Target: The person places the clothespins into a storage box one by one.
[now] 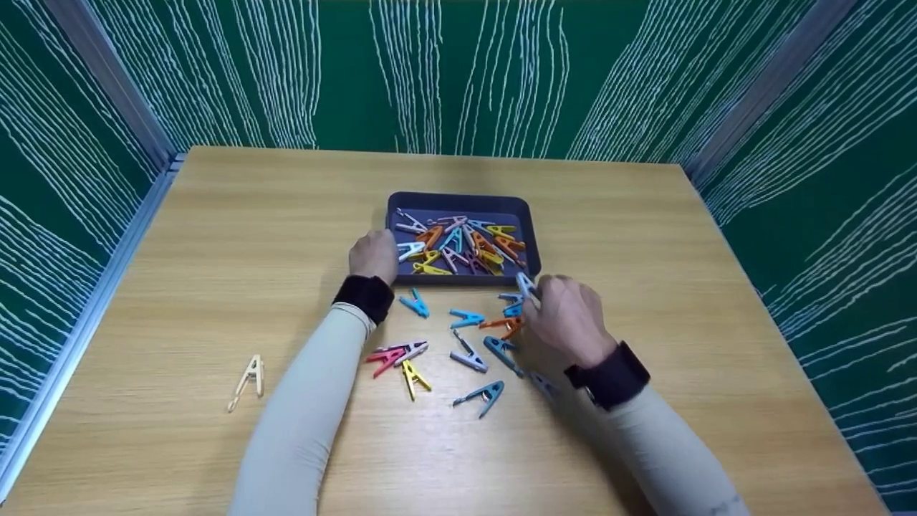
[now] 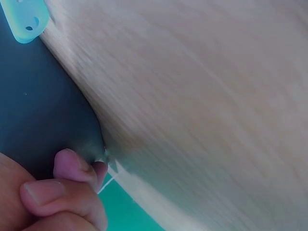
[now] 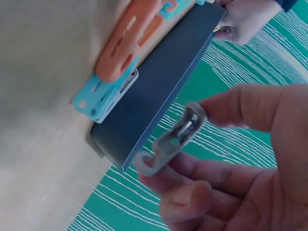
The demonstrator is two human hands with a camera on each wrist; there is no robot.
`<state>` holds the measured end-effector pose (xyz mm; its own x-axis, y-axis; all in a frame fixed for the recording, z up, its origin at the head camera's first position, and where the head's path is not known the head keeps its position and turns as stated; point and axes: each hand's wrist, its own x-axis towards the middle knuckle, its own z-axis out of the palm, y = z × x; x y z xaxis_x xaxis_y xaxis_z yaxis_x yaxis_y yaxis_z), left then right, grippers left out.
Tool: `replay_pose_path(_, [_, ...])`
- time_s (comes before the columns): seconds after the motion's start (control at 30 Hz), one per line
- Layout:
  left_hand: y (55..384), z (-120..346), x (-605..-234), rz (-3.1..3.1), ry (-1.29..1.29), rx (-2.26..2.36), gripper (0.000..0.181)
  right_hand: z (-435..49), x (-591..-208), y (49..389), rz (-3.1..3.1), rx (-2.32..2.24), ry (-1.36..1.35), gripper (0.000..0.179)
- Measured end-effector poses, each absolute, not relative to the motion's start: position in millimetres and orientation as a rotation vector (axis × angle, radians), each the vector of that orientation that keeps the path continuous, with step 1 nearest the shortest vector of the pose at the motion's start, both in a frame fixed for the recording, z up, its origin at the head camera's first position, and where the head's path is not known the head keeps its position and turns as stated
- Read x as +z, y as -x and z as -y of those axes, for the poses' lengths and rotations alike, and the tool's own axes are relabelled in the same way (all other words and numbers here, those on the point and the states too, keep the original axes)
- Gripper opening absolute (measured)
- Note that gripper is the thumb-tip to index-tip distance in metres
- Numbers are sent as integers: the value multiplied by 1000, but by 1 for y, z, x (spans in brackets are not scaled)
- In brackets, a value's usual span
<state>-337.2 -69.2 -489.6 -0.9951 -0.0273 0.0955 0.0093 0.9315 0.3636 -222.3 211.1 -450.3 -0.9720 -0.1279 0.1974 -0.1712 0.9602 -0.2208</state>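
Observation:
My left hand (image 1: 374,254) grips the left wall of a dark tray (image 1: 458,280); in the left wrist view its curled fingers (image 2: 45,191) lie against the tray's outer side. The tray holds a heap of clothespins in yellow, orange, white, pink and blue. Just off the tray's front right corner, my right hand (image 1: 569,315) pinches a pale grey-blue clothespin (image 3: 180,137) with a hooked end between thumb and fingers. Under and beside that hand lie an orange clothespin (image 3: 127,41) and a light blue clothespin (image 3: 94,96), close to the tray's wall.
More clothespins lie loose in front of the tray, among them a yellow one (image 1: 414,378), a red one (image 1: 387,358) and a blue one (image 1: 487,394). A cream clothespin (image 1: 251,378) sits apart at the left. Green walls with white streaks (image 1: 473,79) surround the wooden table (image 1: 286,193).

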Motion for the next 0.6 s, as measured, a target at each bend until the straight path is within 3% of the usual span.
replay_pose_path(0.6, [337,69,-489,2968,-16,-590,28,-187,-452,298,2849,227,-173,32])
